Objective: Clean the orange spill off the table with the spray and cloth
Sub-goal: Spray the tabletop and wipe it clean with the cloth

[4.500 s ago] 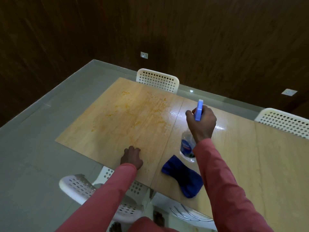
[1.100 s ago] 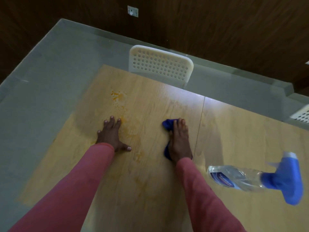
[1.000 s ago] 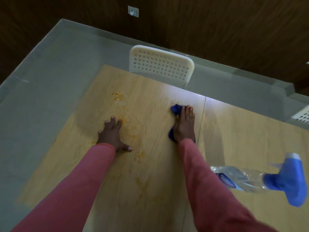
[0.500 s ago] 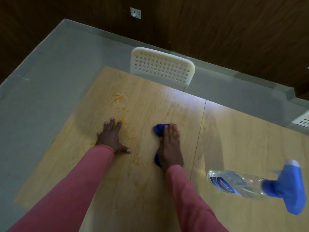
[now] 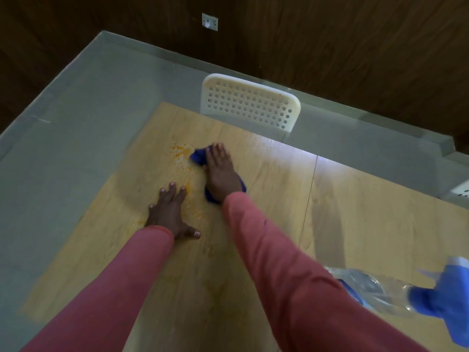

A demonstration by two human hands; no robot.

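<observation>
While the right hand (image 5: 221, 171) presses flat on the cloth (image 5: 199, 155), left hand (image 5: 169, 212) splayed on counter (image 5: 355, 212); spray bottle (image 5: 380, 290) lying at 4 o'clock, white chair (image 5: 250, 104) at 12.

The cloth (image 5: 198, 156) is deep blue. The spill (image 5: 180, 158) is orange, speckled — paler toward the near side. The table (image 5: 355, 214) is light wood grain. The far chair (image 5: 250, 105) is cream, dotted with holes. The spray bottle (image 5: 375, 293), blurred, seems clear with a blue head. Both sleeves (image 5: 291, 275) are pinkish red.
</observation>
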